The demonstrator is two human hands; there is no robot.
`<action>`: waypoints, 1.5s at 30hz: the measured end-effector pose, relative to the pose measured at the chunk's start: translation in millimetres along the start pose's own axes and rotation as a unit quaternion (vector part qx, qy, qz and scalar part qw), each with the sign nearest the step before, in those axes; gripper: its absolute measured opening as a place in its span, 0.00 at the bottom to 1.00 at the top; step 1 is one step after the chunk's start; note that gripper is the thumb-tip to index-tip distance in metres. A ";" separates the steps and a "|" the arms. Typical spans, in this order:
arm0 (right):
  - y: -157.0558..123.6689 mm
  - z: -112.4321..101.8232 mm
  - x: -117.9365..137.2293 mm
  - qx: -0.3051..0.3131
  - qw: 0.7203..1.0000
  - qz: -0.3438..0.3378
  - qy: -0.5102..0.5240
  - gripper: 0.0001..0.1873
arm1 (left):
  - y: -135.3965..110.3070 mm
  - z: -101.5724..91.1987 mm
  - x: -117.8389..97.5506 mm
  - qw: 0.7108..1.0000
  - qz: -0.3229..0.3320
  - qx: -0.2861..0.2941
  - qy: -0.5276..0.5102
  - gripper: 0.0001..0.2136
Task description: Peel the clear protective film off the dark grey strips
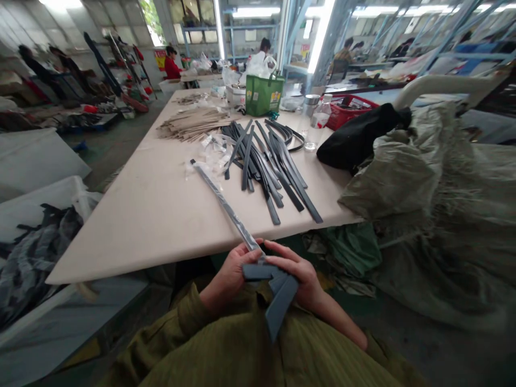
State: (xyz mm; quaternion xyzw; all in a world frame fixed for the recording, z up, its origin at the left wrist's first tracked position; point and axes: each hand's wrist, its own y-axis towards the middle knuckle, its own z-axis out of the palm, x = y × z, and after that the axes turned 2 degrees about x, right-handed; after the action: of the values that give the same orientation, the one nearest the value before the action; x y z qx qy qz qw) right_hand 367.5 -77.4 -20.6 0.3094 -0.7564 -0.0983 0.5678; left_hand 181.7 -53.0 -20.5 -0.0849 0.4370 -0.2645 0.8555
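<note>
Both hands are together in front of my body at the table's near edge. My left hand point(230, 273) is closed around the near part of a long grey strap point(228, 207), which lies in a clear plastic sleeve and slants away over the tabletop. My right hand point(297, 270) is closed on the strap's bare, folded dark grey end point(282, 301), fingertips close to the sleeve's mouth. That folded end hangs down over my olive top. Beyond them on the table is a loose pile of dark grey straps point(258, 161), several curved at the back.
Clear plastic sleeves point(215, 150) and a stack of brown strips point(193, 123) lie on the pale table point(133, 215). Behind stand a green bag point(264, 95), a bottle point(316, 126) and a red basket point(350, 110). At left, a white bin point(76, 188) holds wrapped straps; woven sacks point(415, 166) crowd the right.
</note>
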 end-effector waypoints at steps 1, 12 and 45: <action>4.7 3.4 1.3 0.008 1.000 -0.016 0.001 0.18 | -0.1 0.1 2.1 1.000 -0.003 -0.001 -0.003 0.30; -23.8 -33.1 9.6 0.033 0.976 0.174 0.129 0.15 | 34.5 -19.6 -88.9 0.992 0.104 -0.065 -0.017 0.11; 115.4 -2.7 7.6 -0.081 0.963 0.145 0.214 0.19 | -1.7 -12.2 -51.6 0.934 0.126 0.074 0.325 0.24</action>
State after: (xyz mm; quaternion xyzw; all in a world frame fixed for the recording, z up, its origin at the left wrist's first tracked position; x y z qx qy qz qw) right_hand 327.6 9.8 44.1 0.1632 -0.6433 -0.0072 0.7480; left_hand 146.7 -26.2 9.0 0.1249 0.6780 -0.1988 0.6966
